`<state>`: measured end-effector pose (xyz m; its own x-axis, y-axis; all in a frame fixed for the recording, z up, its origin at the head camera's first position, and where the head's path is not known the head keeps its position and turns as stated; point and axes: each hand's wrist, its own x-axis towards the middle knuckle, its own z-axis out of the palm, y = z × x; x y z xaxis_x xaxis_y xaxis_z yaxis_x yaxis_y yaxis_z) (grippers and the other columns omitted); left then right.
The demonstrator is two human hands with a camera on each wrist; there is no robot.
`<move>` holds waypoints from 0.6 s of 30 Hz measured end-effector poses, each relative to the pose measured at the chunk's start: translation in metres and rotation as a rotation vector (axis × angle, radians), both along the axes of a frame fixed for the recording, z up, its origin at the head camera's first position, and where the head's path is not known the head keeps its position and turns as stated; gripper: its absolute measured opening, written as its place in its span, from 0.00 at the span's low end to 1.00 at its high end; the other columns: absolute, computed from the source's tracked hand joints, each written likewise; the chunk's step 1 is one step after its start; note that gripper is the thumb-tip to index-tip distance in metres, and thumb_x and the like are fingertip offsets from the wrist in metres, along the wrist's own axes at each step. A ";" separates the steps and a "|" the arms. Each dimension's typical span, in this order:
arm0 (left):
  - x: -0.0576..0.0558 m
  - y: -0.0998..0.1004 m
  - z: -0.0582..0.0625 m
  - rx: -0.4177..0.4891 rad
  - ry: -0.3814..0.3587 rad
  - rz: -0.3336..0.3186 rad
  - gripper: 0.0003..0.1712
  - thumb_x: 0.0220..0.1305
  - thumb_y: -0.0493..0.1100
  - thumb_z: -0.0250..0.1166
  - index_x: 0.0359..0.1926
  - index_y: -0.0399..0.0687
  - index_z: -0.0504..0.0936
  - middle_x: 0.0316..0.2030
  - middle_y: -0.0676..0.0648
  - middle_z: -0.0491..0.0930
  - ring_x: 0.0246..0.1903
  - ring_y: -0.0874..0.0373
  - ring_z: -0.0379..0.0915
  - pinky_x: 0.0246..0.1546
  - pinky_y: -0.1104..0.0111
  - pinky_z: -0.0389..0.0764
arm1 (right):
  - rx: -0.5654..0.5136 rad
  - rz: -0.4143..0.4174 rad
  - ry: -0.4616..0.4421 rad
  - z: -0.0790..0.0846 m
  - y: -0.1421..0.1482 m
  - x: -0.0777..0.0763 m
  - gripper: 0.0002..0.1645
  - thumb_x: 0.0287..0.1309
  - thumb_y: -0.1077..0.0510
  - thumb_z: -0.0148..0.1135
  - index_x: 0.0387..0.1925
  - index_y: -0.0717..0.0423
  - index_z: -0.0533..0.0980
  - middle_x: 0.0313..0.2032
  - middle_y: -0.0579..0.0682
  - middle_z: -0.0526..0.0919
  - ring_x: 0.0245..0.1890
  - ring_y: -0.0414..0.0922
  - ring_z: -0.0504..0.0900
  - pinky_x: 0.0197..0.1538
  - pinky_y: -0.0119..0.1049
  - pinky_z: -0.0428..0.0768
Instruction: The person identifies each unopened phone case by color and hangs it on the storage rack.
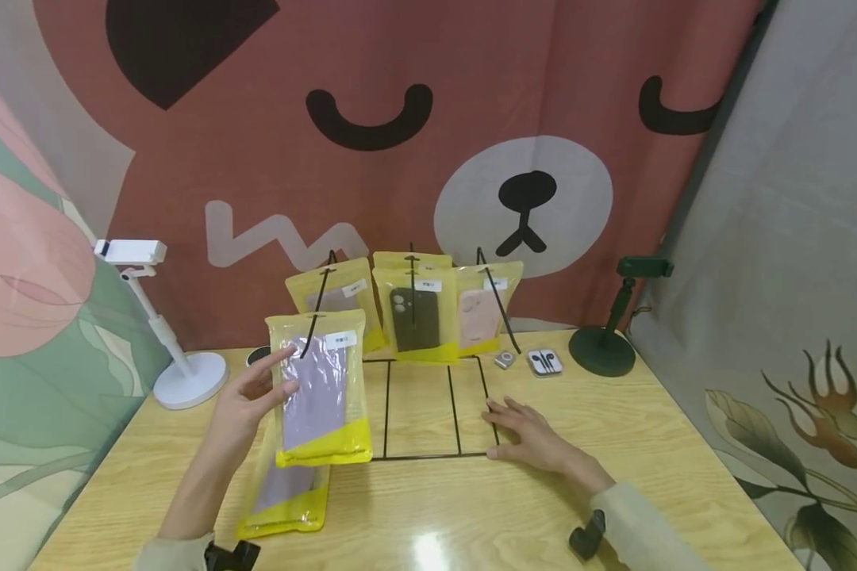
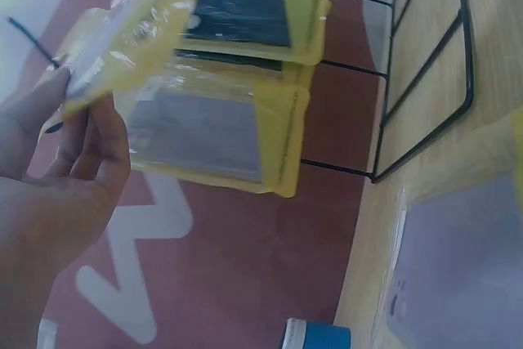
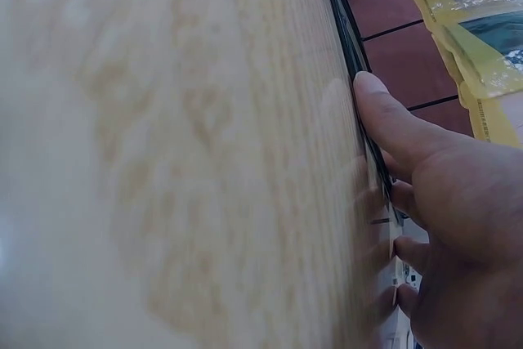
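Note:
My left hand pinches the left edge of a yellow-edged clear pouch holding a lilac phone case. The pouch's top hole is on a front hook of the black wire rack, and the hook's tip shows over the case. In the left wrist view this pouch tilts between thumb and fingers. My right hand rests on the table with fingers spread, at the right side of the rack's base. Behind hang more pouches: one with a lilac case, a dark case and a pink case.
Another lilac-case pouch lies on the table at front left, partly under the held one. A white phone stand stands left, a green one right. Boxed earphones and a small silver item lie behind the right hand.

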<state>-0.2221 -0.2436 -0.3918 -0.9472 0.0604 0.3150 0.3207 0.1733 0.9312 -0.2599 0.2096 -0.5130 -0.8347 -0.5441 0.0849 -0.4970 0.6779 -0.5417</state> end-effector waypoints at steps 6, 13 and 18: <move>-0.042 0.008 -0.001 -0.025 0.004 -0.013 0.31 0.64 0.42 0.65 0.68 0.56 0.70 0.68 0.54 0.65 0.66 0.55 0.59 0.60 0.71 0.68 | -0.012 0.001 -0.009 0.002 0.000 0.001 0.41 0.57 0.39 0.64 0.67 0.54 0.68 0.71 0.56 0.59 0.72 0.64 0.48 0.66 0.69 0.45; -0.054 -0.006 -0.014 -0.089 0.025 -0.052 0.31 0.68 0.42 0.61 0.70 0.53 0.65 0.68 0.48 0.61 0.68 0.49 0.52 0.65 0.46 0.59 | -0.005 -0.009 -0.012 0.000 0.000 0.001 0.41 0.57 0.38 0.64 0.67 0.53 0.68 0.72 0.55 0.58 0.72 0.63 0.48 0.66 0.69 0.45; -0.038 -0.032 -0.049 -0.397 -0.001 0.002 0.25 0.68 0.41 0.61 0.63 0.40 0.72 0.64 0.37 0.66 0.62 0.37 0.60 0.58 0.40 0.65 | 0.010 -0.013 -0.010 -0.002 0.000 -0.001 0.42 0.57 0.36 0.62 0.67 0.52 0.67 0.72 0.55 0.58 0.72 0.63 0.48 0.67 0.68 0.44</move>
